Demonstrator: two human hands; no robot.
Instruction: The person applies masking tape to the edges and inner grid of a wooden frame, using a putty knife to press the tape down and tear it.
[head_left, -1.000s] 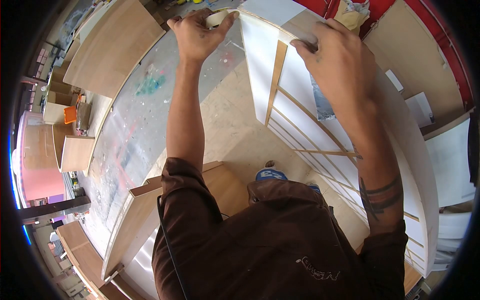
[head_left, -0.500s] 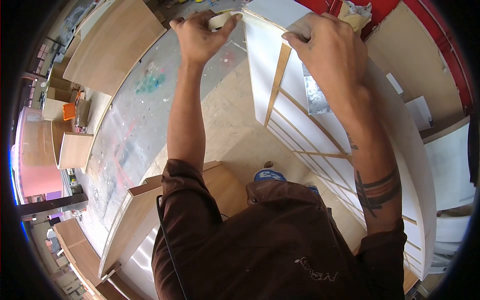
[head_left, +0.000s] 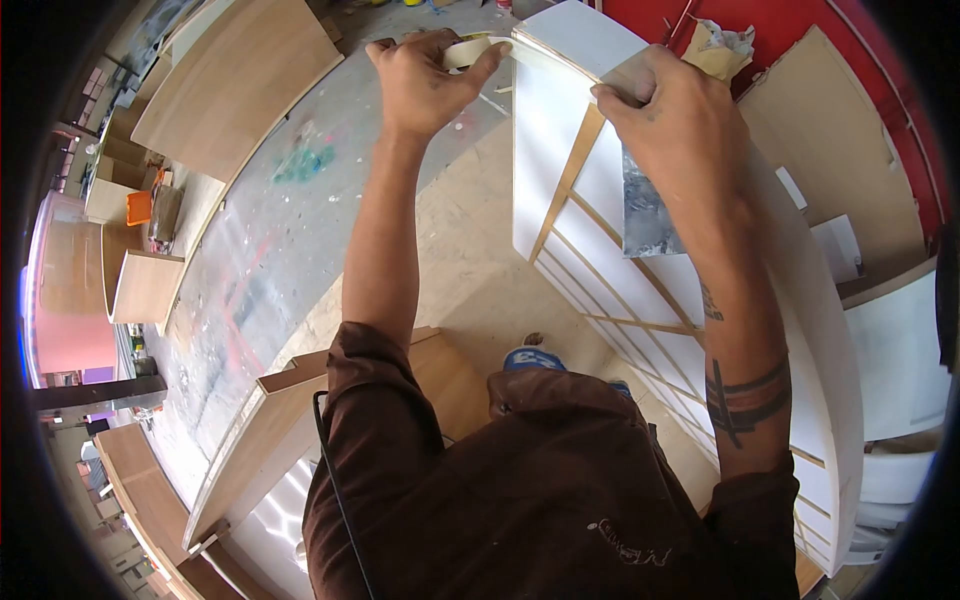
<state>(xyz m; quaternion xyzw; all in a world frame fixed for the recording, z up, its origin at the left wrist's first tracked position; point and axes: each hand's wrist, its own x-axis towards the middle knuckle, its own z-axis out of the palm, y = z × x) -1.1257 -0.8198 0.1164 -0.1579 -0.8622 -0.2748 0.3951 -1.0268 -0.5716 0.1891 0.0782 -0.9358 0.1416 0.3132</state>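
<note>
My left hand (head_left: 430, 80) is closed around a roll of masking tape (head_left: 468, 52) just off the far corner of a white panel structure (head_left: 555, 130) with wooden ribs. A pale strip of tape appears to run from the roll along the panel's top edge. My right hand (head_left: 685, 115) is closed at that edge, its thumb against the near face. Under its palm a smeared grey metal sheet (head_left: 650, 215) sticks out, seemingly gripped in the same hand; the fingers' far side is hidden.
A curved white panel side (head_left: 815, 340) stands on my right. Curved plywood pieces (head_left: 235, 90) are at the left, with another (head_left: 260, 430) close by my left side. Crumpled paper (head_left: 720, 50) lies by the red wall (head_left: 800, 40). The grey floor (head_left: 300, 210) is paint-spattered.
Both hands and the panel's corner sit slightly farther right and lower in view. The metal sheet looks darker and shows more of its face. Both hands keep their grips.
</note>
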